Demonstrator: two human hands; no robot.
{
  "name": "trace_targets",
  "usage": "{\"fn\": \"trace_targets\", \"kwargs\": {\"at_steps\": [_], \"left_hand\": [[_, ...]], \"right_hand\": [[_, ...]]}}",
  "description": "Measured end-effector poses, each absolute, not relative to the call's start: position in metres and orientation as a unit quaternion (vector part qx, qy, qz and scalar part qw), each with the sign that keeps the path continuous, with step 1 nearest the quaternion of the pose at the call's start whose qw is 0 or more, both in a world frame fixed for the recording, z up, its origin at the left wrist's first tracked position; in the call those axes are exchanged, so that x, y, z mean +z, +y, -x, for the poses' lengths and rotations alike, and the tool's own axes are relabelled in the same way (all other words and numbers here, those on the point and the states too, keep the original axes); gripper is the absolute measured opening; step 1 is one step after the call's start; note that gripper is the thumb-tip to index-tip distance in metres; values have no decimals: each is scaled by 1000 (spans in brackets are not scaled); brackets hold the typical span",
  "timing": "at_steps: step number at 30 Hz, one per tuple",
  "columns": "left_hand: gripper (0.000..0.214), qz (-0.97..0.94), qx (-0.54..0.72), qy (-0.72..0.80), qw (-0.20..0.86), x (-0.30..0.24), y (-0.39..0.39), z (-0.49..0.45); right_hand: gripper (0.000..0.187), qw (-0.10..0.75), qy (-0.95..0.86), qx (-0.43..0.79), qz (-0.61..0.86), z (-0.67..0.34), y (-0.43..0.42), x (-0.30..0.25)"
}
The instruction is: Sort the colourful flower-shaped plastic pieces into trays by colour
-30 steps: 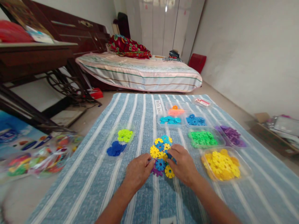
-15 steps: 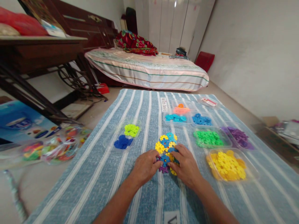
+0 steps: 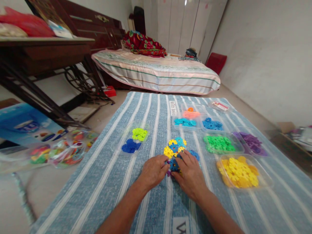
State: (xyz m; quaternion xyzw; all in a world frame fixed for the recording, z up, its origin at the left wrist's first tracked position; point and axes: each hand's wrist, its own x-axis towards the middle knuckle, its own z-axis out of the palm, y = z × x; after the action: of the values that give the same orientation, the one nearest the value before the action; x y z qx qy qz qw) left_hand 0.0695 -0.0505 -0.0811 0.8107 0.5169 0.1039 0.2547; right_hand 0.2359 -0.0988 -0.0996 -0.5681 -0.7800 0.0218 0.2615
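Note:
On the striped cloth lies a joined cluster of notched plastic flower discs [image 3: 168, 152], in yellow, blue, light blue and purple. My left hand [image 3: 154, 170] closes on its near left edge, thumb and fingertips pressed against the discs. My right hand [image 3: 191, 175] reaches over the near right part, fingers bent down onto the discs and thumb at the near edge. Blue discs [image 3: 194, 154] show beyond my right fingers. Both hands hide much of the near part of the cluster, including most of the purple.
Right of the hands stand clear tubs of yellow discs [image 3: 240, 172], green discs [image 3: 219, 143] and purple discs [image 3: 251, 143]. Behind are blue discs [image 3: 212, 124], light blue discs [image 3: 184, 122] and orange discs [image 3: 191, 113]. Lime discs [image 3: 139, 134] and dark blue discs [image 3: 131, 146] sit left.
My right hand has turned and its thumb has shifted left, to the near edge of the cluster. Blue discs now show right of its fingers. My left hand stays at the left edge.

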Motion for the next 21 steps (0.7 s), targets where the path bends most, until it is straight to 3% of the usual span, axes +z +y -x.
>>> {"fn": "trace_targets", "kwargs": {"at_steps": [5, 10, 16, 19, 21], "left_hand": [[12, -815, 92, 503, 273, -77, -49, -67], [8, -820, 93, 489, 283, -78, -47, -64], [15, -801, 73, 503, 316, -78, -42, -63], [21, -793, 68, 510, 326, -75, -42, -63], [22, -790, 70, 514, 327, -74, -42, -64]], "right_hand": [[29, 257, -778, 50, 572, -234, -94, -99], [26, 322, -750, 83, 571, -233, -93, -104], [10, 411, -688, 164, 575, -234, -86, -93], [13, 446, -656, 124, 596, -260, -78, -75], [13, 471, -627, 24, 620, -289, -72, -61]]}}
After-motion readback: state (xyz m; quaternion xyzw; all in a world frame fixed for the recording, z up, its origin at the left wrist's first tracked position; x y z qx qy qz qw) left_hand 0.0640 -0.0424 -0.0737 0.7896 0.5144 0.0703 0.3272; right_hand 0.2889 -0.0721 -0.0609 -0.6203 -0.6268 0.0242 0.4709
